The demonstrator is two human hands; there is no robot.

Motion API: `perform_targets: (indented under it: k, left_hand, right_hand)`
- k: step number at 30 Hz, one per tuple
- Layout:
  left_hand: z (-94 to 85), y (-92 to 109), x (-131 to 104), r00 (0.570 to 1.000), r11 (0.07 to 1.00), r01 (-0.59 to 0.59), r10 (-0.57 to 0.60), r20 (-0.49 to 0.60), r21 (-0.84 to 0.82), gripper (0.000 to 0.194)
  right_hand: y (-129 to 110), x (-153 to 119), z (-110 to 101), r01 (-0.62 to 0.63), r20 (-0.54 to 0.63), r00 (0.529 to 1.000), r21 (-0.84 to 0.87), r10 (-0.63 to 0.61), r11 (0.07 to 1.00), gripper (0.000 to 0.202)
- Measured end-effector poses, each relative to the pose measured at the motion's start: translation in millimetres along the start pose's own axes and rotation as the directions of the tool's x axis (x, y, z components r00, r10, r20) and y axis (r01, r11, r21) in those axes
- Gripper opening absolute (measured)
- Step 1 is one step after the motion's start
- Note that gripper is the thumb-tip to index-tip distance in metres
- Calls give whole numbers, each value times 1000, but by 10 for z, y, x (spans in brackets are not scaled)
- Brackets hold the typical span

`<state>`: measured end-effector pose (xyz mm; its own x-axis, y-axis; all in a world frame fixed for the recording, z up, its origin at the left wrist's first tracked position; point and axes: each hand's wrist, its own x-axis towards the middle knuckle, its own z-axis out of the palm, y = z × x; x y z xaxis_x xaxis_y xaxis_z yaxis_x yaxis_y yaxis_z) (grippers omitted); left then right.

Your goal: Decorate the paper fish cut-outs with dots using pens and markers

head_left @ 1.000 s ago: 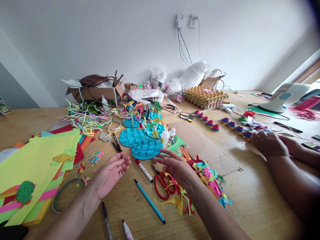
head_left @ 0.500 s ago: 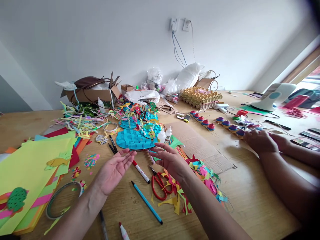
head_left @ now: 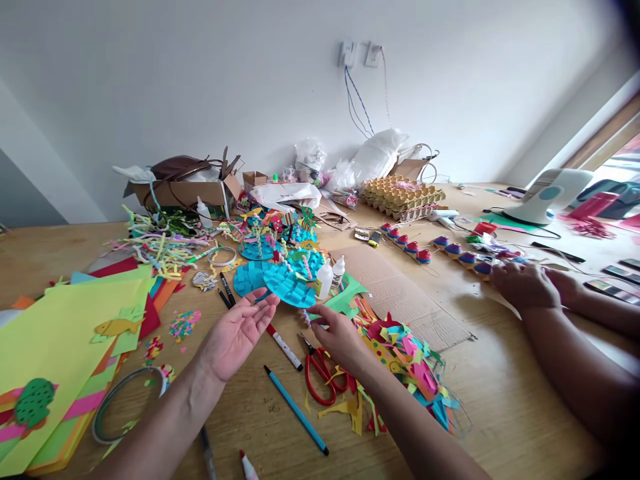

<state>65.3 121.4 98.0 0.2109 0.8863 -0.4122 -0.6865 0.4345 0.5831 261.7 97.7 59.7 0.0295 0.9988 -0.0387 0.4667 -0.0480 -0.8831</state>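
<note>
Palm up, my left hand hovers over the table with its fingers loosely stretched, holding nothing I can see. Its fingertips overlap the near edge of the blue layered-paper pieces; contact cannot be told. My right hand points inward, fingers loosely bent and apart, nothing visible in it. Just beyond its fingertips is a pale purple twisted strip. Below it lie red-handled scissors, partly under yellow scraps. Two white glue bottles stand behind it. A red-capped marker and a blue pen lie between my forearms.
Coloured paper sheets and a tape roll lie left. Pipe cleaners are heaped behind. Paper scraps and a cardboard sheet lie right. Another person's hands touch painted egg-carton cups. Egg trays stand behind.
My right hand has lowered slightly and its fingers have bent more. My left hand has shifted slightly right. The front blue paper, one wide shape before, now shows a second rounded piece overlapping it.
</note>
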Motion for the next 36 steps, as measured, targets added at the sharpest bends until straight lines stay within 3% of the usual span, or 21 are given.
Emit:
perform_targets:
  k: [6, 12, 14, 25, 30, 36]
  left_hand:
    - [-61, -71, 45, 999, 998, 48, -48, -17, 42, 35]
    - [-298, -119, 89, 986, 998, 25, -13, -168, 65, 19]
    - [-363, -117, 135, 979, 998, 10, 5, -205, 69, 20]
    - [-403, -107, 350, 990, 986, 77, -58, -130, 145, 27]
    - [-344, -54, 320, 997, 985, 59, -50, -56, 165, 24]
    - [-266, 22, 293, 999, 982, 50, -49, -8, 184, 20]
  right_hand:
    - [-18, 20, 24, 6, 24, 1000, -323, 2, 947, 26]
    - [-66, 52, 15, -67, 53, 990, -641, 131, 764, 13]
    - [-100, 89, 49, -61, 70, 986, -698, 153, 714, 17]
    - [-83, 303, 292, -51, 89, 974, -810, 208, 585, 25]
    - [-152, 235, 192, -26, 92, 980, -820, 177, 572, 23]
    - [-361, -32, -87, 79, 156, 984, -803, 81, 591, 17]
